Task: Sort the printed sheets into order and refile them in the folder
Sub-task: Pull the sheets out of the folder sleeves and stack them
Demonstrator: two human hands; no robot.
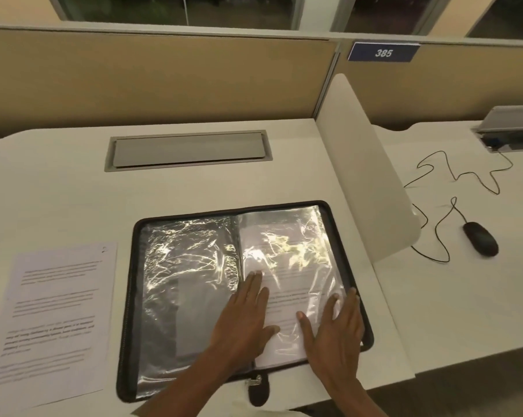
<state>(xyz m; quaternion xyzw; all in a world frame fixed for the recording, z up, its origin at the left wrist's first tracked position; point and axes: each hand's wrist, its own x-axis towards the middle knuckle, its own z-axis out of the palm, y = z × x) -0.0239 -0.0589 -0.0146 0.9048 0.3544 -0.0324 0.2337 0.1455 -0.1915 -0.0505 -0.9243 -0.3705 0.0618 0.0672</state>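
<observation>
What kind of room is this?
Probably a shared study room or office. A white divider fences off this desk, a blue sign reads 385, and the next desk has a wired mouse.

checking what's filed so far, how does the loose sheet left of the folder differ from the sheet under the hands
The loose sheet lies bare on the desk outside the folder; the sleeved sheet sits in a clear sleeve on its right page.
The loose sheet is untouched; the left hand and right hand rest flat on the sleeved sheet.
The loose sheet reads matte; glare streaks the sleeved sheet.
Both are white, printed, flat.
</observation>
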